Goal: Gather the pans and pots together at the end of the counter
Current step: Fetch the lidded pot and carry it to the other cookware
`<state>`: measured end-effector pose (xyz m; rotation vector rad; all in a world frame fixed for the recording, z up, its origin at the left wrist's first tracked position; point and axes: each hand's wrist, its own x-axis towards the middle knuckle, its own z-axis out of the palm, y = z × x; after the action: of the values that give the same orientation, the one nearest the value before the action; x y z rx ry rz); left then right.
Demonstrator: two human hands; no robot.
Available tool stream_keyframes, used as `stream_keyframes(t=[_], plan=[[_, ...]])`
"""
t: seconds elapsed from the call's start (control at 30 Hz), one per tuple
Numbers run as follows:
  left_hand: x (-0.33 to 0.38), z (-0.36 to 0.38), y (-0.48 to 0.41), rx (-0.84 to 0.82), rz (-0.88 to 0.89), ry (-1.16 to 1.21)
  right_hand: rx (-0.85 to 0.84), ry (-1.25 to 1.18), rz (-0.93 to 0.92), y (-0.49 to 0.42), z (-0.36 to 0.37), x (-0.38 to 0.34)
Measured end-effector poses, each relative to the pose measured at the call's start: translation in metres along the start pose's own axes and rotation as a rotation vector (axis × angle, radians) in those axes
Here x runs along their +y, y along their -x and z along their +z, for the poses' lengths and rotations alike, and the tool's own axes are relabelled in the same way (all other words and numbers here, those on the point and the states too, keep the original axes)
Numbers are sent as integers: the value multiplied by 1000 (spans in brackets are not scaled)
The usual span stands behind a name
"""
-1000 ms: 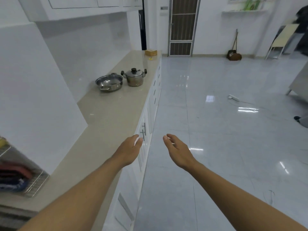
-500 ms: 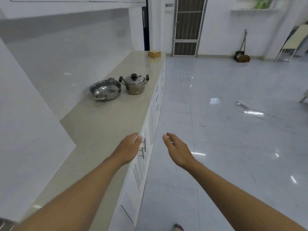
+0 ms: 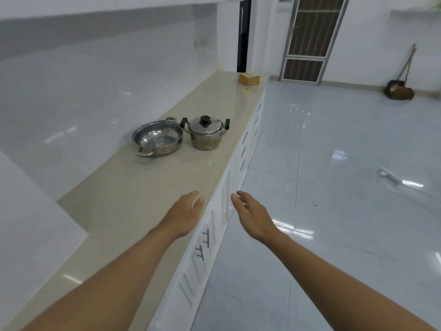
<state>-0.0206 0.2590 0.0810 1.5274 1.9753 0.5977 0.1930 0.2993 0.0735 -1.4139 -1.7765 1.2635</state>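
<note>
A shallow steel pan (image 3: 157,139) with two loop handles sits on the beige counter (image 3: 133,197), midway along it. Right beside the pan stands a small steel pot (image 3: 205,137) with a lid, a black knob and black side handles. My left hand (image 3: 183,216) hovers over the counter's front edge, well short of both, fingers loosely apart and empty. My right hand (image 3: 253,217) is held out over the floor beside the cabinet fronts, also empty with fingers apart.
A small wooden box (image 3: 249,78) and a tiny yellow item (image 3: 245,91) lie at the counter's far end. White drawers with bar handles (image 3: 206,237) run under the counter. A barred door (image 3: 307,39), a broom (image 3: 401,89) and a white power strip (image 3: 390,176) are across the tiled floor.
The view has moved forward along the counter, so the pan and pot appear nearer and larger. Both hands keep the same outstretched, empty pose.
</note>
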Motion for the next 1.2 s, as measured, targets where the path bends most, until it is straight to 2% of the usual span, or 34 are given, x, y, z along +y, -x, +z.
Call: stream_keyframes(t=[0.37, 0.67, 0.97, 1.2], plan=[[-11, -34, -148, 55, -63, 15, -14, 44, -14, -152, -6, -9], [-9, -66, -249, 23, 11, -12, 23, 81, 20, -248, -12, -23], [-28, -79, -347, 100, -84, 82, 15, 148, -33, -372, -11, -36], [-38, -89, -446, 124, -219, 60, 65, 167, -55, -495, -12, -31]])
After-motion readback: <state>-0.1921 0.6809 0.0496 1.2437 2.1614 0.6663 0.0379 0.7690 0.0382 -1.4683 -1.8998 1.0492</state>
